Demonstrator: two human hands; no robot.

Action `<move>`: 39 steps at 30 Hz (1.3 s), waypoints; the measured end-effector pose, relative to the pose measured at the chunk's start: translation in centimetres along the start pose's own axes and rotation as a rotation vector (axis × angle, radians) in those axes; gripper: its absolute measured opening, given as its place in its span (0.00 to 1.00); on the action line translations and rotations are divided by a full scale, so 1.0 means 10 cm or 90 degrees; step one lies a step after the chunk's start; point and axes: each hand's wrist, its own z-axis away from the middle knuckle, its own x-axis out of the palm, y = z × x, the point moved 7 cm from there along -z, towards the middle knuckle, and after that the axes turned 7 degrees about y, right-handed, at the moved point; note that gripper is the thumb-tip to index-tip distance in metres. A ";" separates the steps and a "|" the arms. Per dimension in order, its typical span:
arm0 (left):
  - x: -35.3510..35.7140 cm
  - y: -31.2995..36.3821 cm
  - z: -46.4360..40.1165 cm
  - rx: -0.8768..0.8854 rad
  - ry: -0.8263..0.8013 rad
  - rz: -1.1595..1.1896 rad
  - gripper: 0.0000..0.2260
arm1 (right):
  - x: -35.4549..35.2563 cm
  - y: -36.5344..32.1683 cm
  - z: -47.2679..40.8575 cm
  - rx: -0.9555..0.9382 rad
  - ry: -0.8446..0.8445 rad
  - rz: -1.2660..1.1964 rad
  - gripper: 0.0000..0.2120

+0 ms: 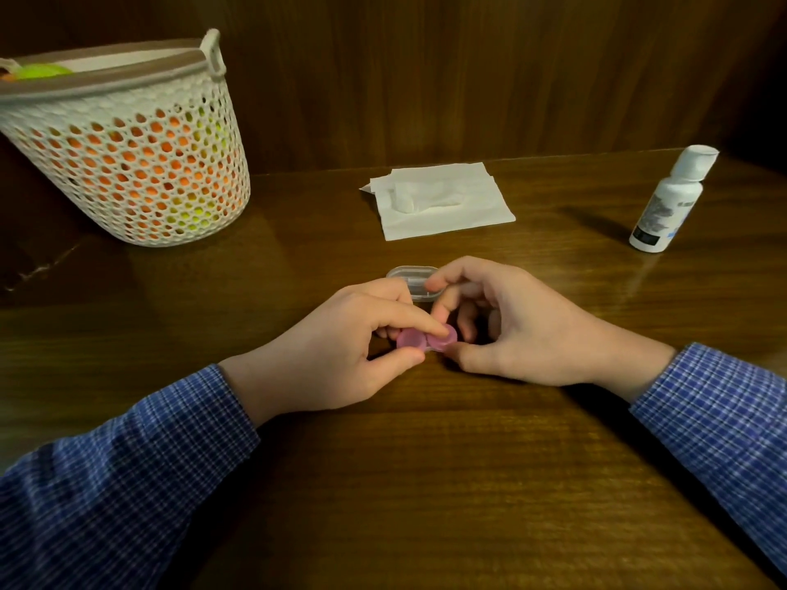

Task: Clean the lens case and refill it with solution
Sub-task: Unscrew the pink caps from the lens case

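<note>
Wooden table (426,483), pink lens case (426,340) pinched between left hand (340,355), right hand (524,330)

Lots of open wooden tabletop (426,483) in front, nothing there. Far left is blocked by the white perforated plastic basket (140,163), back middle has flat white tissues (443,202), far right the white squeeze bottle (668,202) w/ clear gaps btwn them.

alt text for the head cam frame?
Both hands, left hand and right hand, hold a pink lens case over a wooden table. Behind lie a clear box, tissues, a solution bottle and a mesh basket.
</note>
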 end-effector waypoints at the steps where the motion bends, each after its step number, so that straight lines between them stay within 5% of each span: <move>1: 0.00 0.00 0.00 -0.001 0.000 0.000 0.17 | 0.00 0.00 0.00 -0.002 0.000 0.005 0.29; 39: 0.00 -0.01 -0.01 -0.021 -0.007 0.027 0.16 | -0.01 -0.05 0.01 -0.032 0.023 0.016 0.28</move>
